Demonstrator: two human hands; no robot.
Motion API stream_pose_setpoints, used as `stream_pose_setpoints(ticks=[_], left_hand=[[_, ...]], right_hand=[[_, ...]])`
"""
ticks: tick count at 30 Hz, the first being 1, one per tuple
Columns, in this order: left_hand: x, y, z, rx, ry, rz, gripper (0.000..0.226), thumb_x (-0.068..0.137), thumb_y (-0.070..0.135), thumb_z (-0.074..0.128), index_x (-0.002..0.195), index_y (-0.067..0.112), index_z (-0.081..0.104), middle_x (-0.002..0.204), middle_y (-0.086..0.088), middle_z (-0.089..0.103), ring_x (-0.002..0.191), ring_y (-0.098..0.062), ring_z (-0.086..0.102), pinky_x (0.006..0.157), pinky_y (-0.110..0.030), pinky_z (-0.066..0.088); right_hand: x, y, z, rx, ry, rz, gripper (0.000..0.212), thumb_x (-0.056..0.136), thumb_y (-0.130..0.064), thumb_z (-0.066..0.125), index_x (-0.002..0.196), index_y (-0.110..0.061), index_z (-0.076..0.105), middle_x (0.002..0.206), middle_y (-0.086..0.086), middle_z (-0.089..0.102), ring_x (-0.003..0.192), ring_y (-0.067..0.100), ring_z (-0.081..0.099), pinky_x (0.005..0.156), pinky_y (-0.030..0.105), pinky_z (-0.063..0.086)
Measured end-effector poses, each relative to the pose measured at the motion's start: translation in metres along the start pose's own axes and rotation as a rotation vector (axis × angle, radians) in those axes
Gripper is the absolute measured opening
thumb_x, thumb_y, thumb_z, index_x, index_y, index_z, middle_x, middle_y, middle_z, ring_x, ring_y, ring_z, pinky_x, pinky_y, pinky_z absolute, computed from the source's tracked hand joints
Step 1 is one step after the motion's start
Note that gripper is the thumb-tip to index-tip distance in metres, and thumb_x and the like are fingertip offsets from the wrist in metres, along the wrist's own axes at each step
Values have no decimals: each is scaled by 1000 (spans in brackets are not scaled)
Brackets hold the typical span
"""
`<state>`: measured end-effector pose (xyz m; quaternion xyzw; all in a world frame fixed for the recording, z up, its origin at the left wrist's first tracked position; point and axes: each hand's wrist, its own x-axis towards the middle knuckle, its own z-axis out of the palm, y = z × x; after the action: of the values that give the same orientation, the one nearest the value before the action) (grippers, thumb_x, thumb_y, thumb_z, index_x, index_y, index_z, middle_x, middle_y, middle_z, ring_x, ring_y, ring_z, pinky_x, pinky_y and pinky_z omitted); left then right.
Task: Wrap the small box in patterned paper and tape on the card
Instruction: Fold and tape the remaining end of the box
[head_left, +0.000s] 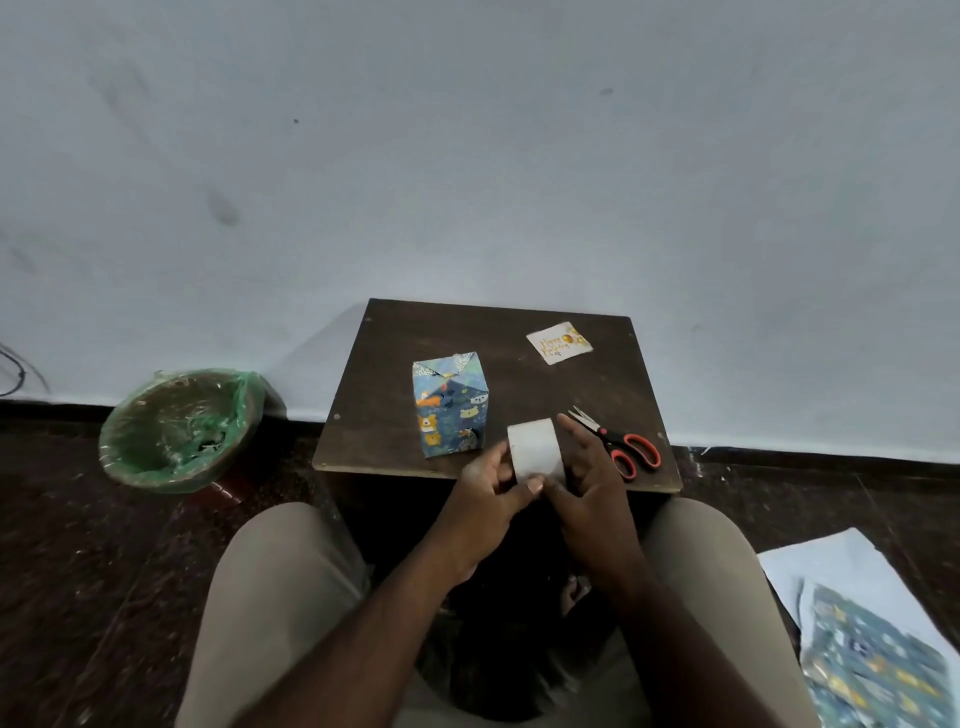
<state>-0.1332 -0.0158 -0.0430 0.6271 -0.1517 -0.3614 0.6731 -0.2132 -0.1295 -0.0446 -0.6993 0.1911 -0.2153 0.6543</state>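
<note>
Two hands share one tape roll (535, 448). Just left of the grip stands the wrapped box (450, 411), likely light, its paper easily creased; take its flat sides. The left hand (488, 499) pinches the roll and the right hand (589, 480) cups it. Beyond the grip, rightward, lies the thin card (559, 343).

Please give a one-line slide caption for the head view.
Left hand and right hand hold a tape roll at the table edge, near the wrapped box, scissors and card.
</note>
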Motion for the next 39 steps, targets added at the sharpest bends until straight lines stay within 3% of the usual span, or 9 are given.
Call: stream_pose_setpoints(ticks=[3,6,13,17,20,24,32,36,39], left_hand=[[1,0,-2,-70,48,-18,39,96,-3,57,131,14,56,113,-1,74,107,-14,69,89,-24,54],[4,-1,-8,-63,93,-35,41,96,-5,55,136,4,54,117,-8,72,109,-19,69,94,-28,54],[7,-2,-10,66,107,-19,42,97,1,58,138,6,53,125,-9,68,116,-18,65,107,-37,48],[5,0,-9,119,77,16,36,97,2,58,132,11,59,120,-5,71,111,-13,67,101,-32,51],[3,-1,-8,123,58,23,36,97,1,58,131,10,60,118,-7,71,108,-14,68,95,-27,54],[0,0,-7,96,30,20,32,95,11,65,127,12,64,109,-2,75,102,-15,71,92,-31,56],[4,-5,-5,138,64,17,37,94,14,67,130,13,61,116,-3,73,104,-11,70,93,-30,55],[4,-5,-7,123,74,15,37,93,14,67,130,14,60,116,-3,73,103,-12,70,91,-29,56],[6,-4,-8,92,76,5,47,92,14,69,137,19,53,117,-7,71,105,-14,69,91,-31,56]], right_hand=[[1,0,2,-144,-9,-15,56,89,6,66,132,-28,54,128,-17,58,121,0,57,99,19,48],[-2,2,3,-270,-8,-33,49,90,-5,70,132,-26,57,122,-26,55,115,-14,52,94,8,43],[1,11,2,-407,122,-126,37,83,-15,80,118,-22,70,111,-4,55,98,1,58,79,11,47],[1,5,-2,-422,130,-141,24,86,-17,77,109,-19,72,117,-3,54,109,-6,51,79,5,41],[1,2,-1,-403,164,-113,13,89,-15,72,101,-22,71,112,-5,58,102,-9,52,76,7,42],[2,2,2,-372,200,-54,11,89,-16,71,99,-22,70,102,-11,66,95,3,61,80,27,52],[0,-6,7,-315,241,-50,25,84,-8,74,97,-24,61,94,-7,67,93,10,63,83,26,50],[0,-16,6,-171,175,-5,39,86,-1,71,115,-21,56,94,5,68,89,12,67,76,21,52],[3,-20,1,-125,84,30,32,88,1,68,113,-19,62,96,9,71,90,17,69,80,28,56]])
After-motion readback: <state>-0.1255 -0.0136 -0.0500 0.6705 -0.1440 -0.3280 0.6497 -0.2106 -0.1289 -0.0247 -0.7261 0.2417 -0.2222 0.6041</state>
